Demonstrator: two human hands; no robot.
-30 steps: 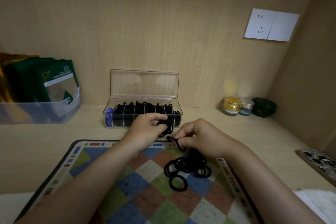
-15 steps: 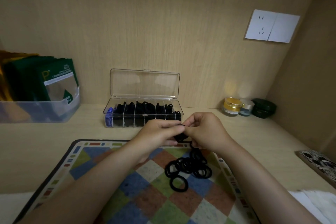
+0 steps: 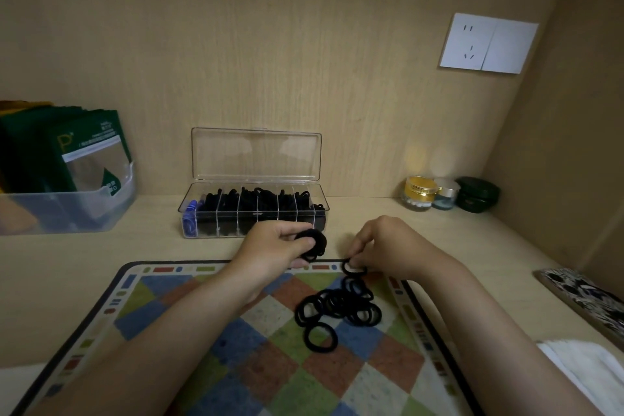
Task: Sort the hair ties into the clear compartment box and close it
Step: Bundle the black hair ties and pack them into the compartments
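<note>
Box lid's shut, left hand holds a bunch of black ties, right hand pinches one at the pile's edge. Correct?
One error: in the head view the box lid stands open, upright. Otherwise right: the left hand holds a bunch of black ties, and the right hand pinches a single tie at the edge of the pile.

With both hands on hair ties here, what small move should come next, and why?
Probably the right hand lifts the single hair tie it pinches and adds it to the bundle the left hand grips; a pile lies on the mat, and the compartment box stands open behind.
</note>
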